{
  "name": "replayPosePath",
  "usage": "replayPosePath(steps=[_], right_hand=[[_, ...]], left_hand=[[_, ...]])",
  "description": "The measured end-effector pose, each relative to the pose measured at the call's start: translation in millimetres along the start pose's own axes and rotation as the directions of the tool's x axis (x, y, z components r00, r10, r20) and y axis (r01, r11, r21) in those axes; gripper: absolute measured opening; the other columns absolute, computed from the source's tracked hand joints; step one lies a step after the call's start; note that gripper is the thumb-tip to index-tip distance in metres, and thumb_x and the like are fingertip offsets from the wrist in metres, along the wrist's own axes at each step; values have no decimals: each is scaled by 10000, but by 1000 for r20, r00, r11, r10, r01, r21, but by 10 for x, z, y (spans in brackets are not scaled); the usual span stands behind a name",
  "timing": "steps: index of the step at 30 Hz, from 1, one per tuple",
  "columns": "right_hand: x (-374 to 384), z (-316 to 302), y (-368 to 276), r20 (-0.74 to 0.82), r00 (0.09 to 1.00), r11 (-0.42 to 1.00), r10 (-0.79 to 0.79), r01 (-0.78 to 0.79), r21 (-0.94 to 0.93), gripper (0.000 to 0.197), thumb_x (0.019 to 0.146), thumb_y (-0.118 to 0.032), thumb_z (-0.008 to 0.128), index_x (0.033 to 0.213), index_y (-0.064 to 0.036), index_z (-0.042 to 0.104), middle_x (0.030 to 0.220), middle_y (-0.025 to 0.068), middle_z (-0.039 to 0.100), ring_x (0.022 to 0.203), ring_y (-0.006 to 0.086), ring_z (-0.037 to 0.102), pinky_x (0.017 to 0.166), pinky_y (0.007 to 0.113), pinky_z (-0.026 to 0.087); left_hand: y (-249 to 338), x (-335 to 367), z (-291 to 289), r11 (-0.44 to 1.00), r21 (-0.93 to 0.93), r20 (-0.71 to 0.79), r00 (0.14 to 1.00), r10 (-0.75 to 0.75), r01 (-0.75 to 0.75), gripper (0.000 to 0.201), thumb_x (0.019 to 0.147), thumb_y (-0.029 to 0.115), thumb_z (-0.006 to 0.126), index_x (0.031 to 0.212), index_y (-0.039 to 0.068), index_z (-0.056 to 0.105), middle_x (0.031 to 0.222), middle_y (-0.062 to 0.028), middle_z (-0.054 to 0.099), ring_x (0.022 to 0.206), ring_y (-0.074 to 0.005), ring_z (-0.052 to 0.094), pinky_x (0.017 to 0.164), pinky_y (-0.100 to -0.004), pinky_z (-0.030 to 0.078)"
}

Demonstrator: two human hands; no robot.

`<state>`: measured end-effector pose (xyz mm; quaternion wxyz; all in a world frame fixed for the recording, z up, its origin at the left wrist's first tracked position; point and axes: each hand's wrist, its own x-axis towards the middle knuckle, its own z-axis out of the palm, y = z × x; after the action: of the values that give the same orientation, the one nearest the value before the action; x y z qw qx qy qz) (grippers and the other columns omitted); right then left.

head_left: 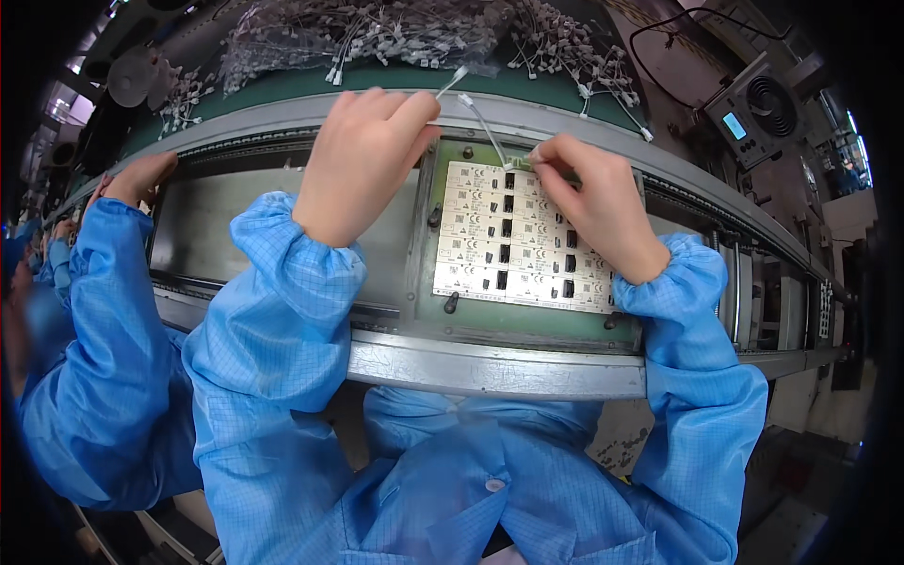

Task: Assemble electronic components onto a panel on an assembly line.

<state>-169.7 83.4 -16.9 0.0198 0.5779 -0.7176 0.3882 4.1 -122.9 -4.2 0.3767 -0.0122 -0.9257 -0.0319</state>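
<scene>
Now a white cable (pixel 486 128) lies between left hand (pixel 367 162), gripping another lead (pixel 451 83), and right hand (pixel 603 202) (curled, grip unclear).

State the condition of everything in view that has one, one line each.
White rectangular printed panel: lying flat in the green rectangular fixture.
Blue-sleeved left hand: raised, fingers curled, apparently pinching a short white lead.
Blue-sleeved right hand: fingers bent, tips at the panel's top edge; grip unclear.
Thin white plugged cable: slanting, upper plug unconnected.
Pile of white plugged cables: tangled.
Blue rectangular screen: lit.
</scene>
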Motion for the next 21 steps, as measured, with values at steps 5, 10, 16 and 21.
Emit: replayPosePath(steps=[5, 10, 16, 21], right_hand=[[136, -54, -58, 130, 961, 952, -243, 262, -157, 167, 880, -25, 669, 1041, -52, 705, 957, 105, 639, 917, 312, 592, 860, 409, 458], [321, -6, 60, 269, 908, 904, -322, 379, -197, 201, 860, -4, 674, 1046, -69, 717, 1027, 75, 624, 995, 278, 582, 869, 387, 451], [339, -9, 138, 305, 862, 850, -405, 478, -223, 147, 876, -35, 694, 1017, -70, 713, 1001, 41, 632, 985, 261, 577, 872, 374, 454], [302, -207, 155, 266, 898, 910, -350, 393, -129, 123, 895, -52, 699, 1017, -42, 689, 936, 100, 663, 913, 311, 620, 809, 412, 495]], left_hand=[[-9, -58, 27, 980, 167, 57, 994, 98, -106, 104, 844, 88, 658, 939, 97, 614, 852, -39, 600, 873, -241, 589, 779, -366, 455], [58, -47, 56, 972, 206, 111, 990, 89, -110, 129, 826, 87, 623, 955, 89, 618, 860, -19, 588, 913, -235, 585, 817, -363, 453], [58, -99, 105, 993, 78, 145, 987, 73, -85, 175, 823, 120, 716, 977, 93, 636, 887, -41, 634, 904, -261, 581, 828, -371, 458], [-54, -105, 184, 993, -118, 183, 983, 6, 16, 106, 845, 142, 747, 928, 99, 696, 866, -27, 674, 924, -268, 591, 832, -384, 454]])
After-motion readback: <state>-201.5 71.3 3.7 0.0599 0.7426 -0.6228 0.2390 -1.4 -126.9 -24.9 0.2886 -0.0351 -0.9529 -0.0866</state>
